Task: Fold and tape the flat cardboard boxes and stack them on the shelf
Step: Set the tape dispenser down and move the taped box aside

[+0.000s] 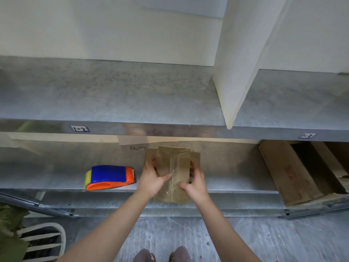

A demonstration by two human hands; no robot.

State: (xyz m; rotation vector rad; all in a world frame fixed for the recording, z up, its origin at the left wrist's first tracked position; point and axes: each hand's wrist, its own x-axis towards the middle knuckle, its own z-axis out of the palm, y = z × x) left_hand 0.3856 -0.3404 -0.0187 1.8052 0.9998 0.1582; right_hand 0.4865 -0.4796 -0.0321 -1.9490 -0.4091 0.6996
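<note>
A small brown cardboard box with clear tape along its middle seam sits at the front edge of the lower metal shelf. My left hand grips its left side, thumb lying across the top. My right hand grips its right side, fingers curled round the edge. A tape dispenser, blue, orange and yellow, lies on the same shelf to the left of the box. More brown cardboard shows behind the box.
An upper metal shelf runs above, with a white upright panel standing on it at right. An open larger cardboard box lies on the lower shelf at far right. A white wire basket stands on the floor at lower left.
</note>
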